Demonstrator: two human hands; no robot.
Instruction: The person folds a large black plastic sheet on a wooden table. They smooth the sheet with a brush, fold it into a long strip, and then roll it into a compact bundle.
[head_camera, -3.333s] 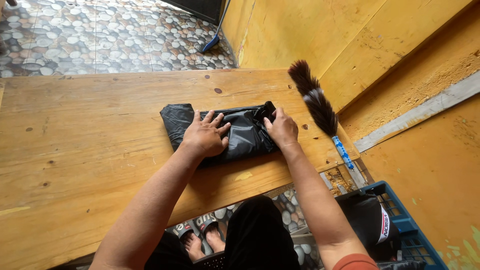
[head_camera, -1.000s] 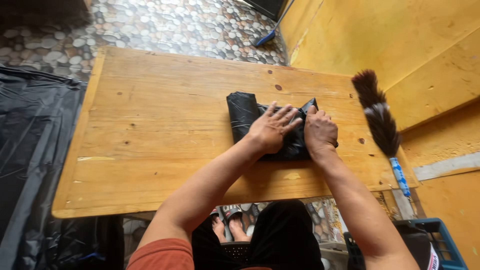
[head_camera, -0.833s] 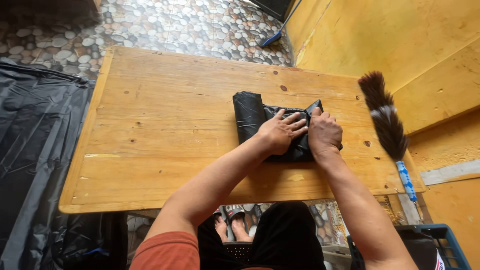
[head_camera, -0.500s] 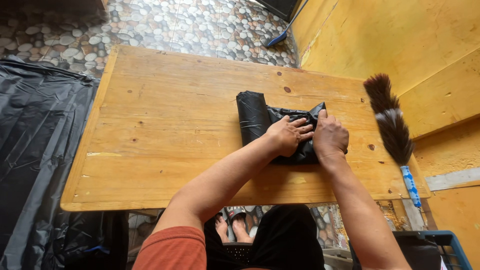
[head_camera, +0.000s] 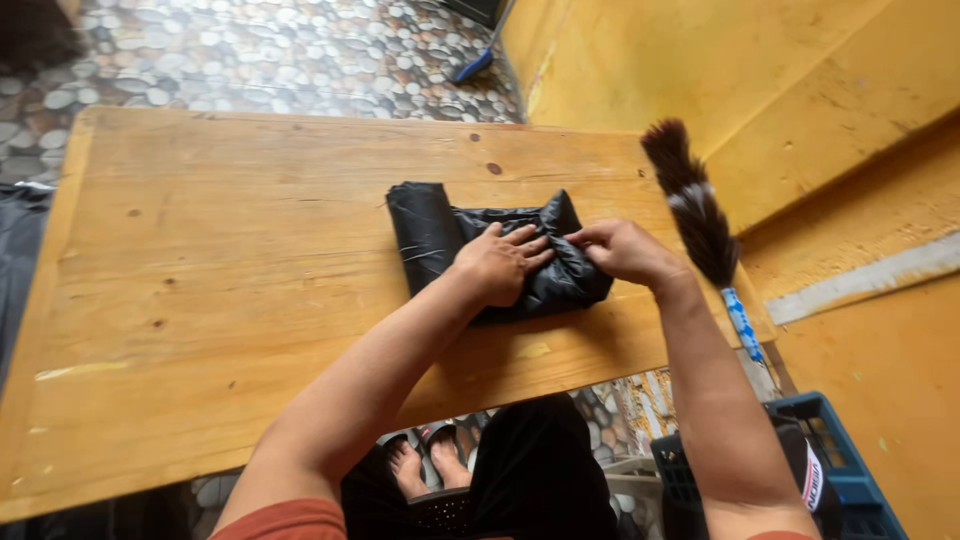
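Black, glossy plastic sheeting (head_camera: 470, 245), folded into a thick bundle with one end rolled into a tube, lies on the pale wooden tabletop (head_camera: 230, 270), right of its middle. The left hand (head_camera: 498, 265) lies flat on the bundle's middle, fingers spread and pressing down. The right hand (head_camera: 622, 250) has its fingertips drawn together, pinching the bundle's right-hand corner where the plastic peaks into a small point.

The sheeting looks light, soft and limp, and probably slippery against itself, so the folds would likely spring open unless held flat. A palm over the layers and a pinch at a corner or folded edge seem the surest holds; the rolled end would give a firmer grip than the loose layers.

A feather duster (head_camera: 695, 215) with a dark brush and blue handle lies just beside the right hand, along the tabletop's right edge. Below that edge stands a blue plastic crate (head_camera: 850, 460); something dark sits in it, but what it is cannot be made out. More black plastic (head_camera: 15, 250) hangs at the far left.
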